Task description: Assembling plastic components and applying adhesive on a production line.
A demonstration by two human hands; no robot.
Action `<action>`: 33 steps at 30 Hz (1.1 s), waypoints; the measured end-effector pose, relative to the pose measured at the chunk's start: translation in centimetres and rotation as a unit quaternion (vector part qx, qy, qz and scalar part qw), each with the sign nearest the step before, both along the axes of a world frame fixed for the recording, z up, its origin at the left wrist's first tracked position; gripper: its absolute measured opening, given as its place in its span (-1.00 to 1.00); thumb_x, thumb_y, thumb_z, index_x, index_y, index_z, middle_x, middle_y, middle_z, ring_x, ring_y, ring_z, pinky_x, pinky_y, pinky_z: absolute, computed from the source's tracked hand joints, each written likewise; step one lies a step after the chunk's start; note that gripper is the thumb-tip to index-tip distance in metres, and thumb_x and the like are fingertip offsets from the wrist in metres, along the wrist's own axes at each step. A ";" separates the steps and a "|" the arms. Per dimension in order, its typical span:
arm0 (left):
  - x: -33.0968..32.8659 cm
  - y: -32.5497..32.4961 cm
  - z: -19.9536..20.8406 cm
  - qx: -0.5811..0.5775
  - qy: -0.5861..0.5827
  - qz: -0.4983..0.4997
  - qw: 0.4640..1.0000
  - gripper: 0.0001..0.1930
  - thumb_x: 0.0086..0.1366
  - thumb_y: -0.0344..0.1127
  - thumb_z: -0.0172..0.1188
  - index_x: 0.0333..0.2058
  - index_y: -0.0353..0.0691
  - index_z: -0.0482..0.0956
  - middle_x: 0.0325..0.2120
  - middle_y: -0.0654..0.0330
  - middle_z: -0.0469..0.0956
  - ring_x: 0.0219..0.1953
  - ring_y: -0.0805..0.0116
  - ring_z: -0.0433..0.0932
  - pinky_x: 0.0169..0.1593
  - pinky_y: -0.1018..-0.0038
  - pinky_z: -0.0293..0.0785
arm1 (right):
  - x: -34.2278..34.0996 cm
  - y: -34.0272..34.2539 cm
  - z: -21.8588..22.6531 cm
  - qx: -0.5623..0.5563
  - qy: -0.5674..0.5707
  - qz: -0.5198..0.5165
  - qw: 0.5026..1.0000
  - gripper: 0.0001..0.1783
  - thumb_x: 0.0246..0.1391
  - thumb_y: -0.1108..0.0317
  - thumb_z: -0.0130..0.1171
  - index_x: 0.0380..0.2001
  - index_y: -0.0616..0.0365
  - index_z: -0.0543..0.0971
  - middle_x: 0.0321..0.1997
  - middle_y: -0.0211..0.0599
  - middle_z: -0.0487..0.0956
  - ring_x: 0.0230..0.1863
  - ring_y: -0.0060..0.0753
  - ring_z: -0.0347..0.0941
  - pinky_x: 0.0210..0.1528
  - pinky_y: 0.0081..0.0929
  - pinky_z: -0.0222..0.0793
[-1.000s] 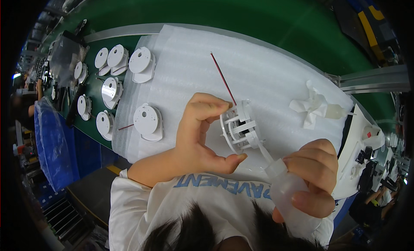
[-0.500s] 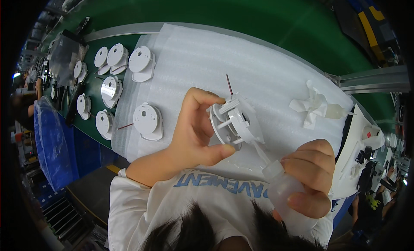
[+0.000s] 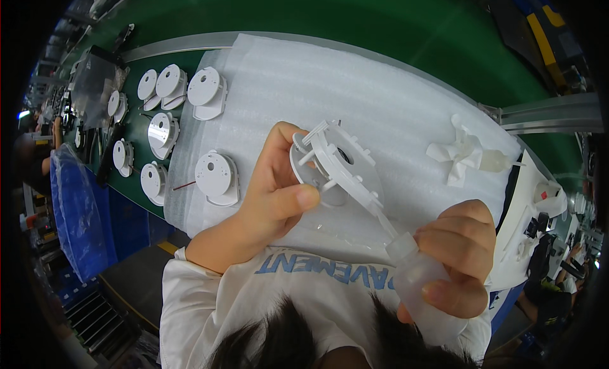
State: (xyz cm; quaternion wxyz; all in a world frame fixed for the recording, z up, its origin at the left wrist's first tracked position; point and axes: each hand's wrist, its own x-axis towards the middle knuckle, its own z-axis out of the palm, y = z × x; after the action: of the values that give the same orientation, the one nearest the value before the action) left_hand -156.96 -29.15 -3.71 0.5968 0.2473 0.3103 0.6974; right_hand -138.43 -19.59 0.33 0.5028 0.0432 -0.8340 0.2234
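Head view shows my left hand (image 3: 273,191) pinching a white plastic part (image 3: 336,166), thumb underneath and fingers curled over its near rim, lifted clear of the foam sheet (image 3: 380,103). Against the picture from a second ago, the part has been turned: then it faced me nearly square-on with a thin red rod standing up behind it, and now it sits tilted edge-up, its disc and ribs angled toward the right, and I can't see the rod near it any more. My right hand (image 3: 457,255) is clenched round a small translucent bottle (image 3: 419,286), whose long nozzle (image 3: 380,220) now reaches the lower edge of the part; whether the tip actually touches, I cannot tell. I judge the turn was made to bring a spot on the part within the nozzle's reach.

White foam covers the bench ahead, laid over a green belt (image 3: 330,14). A crumpled white tissue (image 3: 460,155) lies well off to the right. More round white parts (image 3: 216,175) sit at the sheet's left edge and beyond it on the green. Blue plastic sheeting (image 3: 73,210) hangs at far left.
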 end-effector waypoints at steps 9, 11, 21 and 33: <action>-1.0 -1.0 2.8 0.003 0.143 0.154 0.978 -0.40 -0.10 -0.23 0.32 -0.13 -0.23 0.18 -0.19 0.17 0.34 -0.16 0.39 0.37 -0.07 0.42 0.33 | 0.3 0.6 0.8 -0.199 0.052 0.162 0.965 -0.60 -0.10 0.06 0.23 -0.34 0.08 0.37 -0.59 -0.31 0.42 -0.66 -0.49 0.28 -0.62 -0.62 0.08; -3.3 -1.0 3.6 0.043 0.336 0.201 0.919 -0.43 -0.13 -0.25 0.31 -0.16 -0.26 0.22 -0.23 0.16 0.35 -0.19 0.36 0.39 -0.11 0.41 0.36 | 1.4 0.8 -0.8 -0.308 0.059 0.087 0.946 -0.33 -0.29 -0.24 0.22 -0.36 0.13 0.30 -0.61 -0.41 0.32 -0.65 -0.58 0.17 -0.58 -0.63 0.01; -8.2 19.0 6.0 -0.257 0.847 0.050 0.463 -0.38 -0.18 0.14 0.12 -0.23 -0.25 0.48 -0.41 0.09 0.55 -0.35 0.18 0.54 -0.34 0.37 0.46 | 1.3 2.4 0.2 -0.357 0.030 -0.035 0.933 -0.14 -0.31 -0.50 0.02 -0.48 0.25 0.28 -0.67 -0.50 0.19 -0.67 -0.66 0.00 -0.61 -0.64 -0.14; -10.0 14.1 10.2 -0.148 0.910 0.014 0.387 -0.48 0.20 0.10 -0.14 -0.24 -0.30 0.46 -0.36 -0.15 0.48 -0.32 -0.03 0.49 -0.26 0.24 0.42 | 0.3 1.9 0.3 -0.318 -0.022 -0.051 0.946 -0.12 -0.29 -0.53 -0.09 -0.47 0.24 0.32 -0.65 -0.44 0.24 -0.63 -0.56 0.09 -0.54 -0.59 -0.02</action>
State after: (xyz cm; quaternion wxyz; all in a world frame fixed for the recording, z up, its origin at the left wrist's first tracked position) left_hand -166.92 -15.01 6.51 -0.0248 0.6377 0.7699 0.0077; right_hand -138.10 -17.72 0.64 0.4828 -0.1665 -0.7314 0.4519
